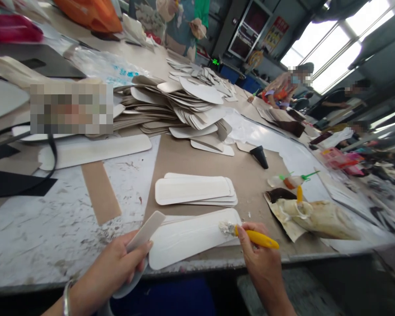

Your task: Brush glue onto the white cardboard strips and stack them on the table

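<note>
My right hand [258, 248] grips a yellow-handled brush [261, 238], its whitish, glue-caked bristles resting on the right end of a long white rounded panel [194, 239]. That panel lies on top of others at the table's front edge. In my left hand [125, 259] is a narrow pale strip [147, 230], pinched under the thumb beside the panel's left end. A grey curved piece [131, 283] hangs below this hand; whether it is held too, I cannot tell. Just behind lies a small stack of similar white panels [192, 189].
A large heap of pale cut pieces [181, 105] covers the table's middle. To the right are a glue-stained container [316, 215], small bottles with green tips [292, 181] and a black cone [259, 156]. A tan strip [102, 193] lies left. Other people [286, 87] work farther back.
</note>
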